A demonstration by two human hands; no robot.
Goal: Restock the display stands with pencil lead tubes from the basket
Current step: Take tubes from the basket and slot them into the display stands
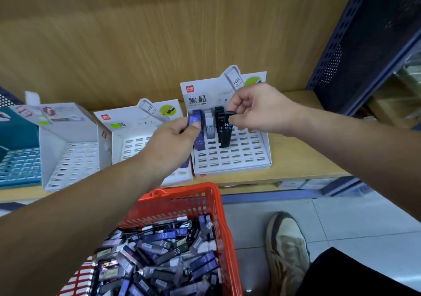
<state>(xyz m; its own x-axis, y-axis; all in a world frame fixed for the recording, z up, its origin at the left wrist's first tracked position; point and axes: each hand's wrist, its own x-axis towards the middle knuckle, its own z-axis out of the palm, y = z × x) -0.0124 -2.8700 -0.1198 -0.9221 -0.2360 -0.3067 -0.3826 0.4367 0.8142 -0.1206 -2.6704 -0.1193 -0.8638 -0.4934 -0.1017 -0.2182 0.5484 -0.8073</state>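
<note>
Two tubes are in hand. The right grip [257, 109] pinches the cap of a black plastic lead tube [226, 134], whose foot sits at a slot of the white cardboard display stand [227, 159] below. The left grip [175, 143] curls round a blue lead tube [193, 120]. Best to keep the black one upright and press it straight down beside its row-mates. Three white stands show, two of them left of the left grip with open slots. The red plastic basket [182, 193] beneath both grips holds tubes beyond counting.
</note>
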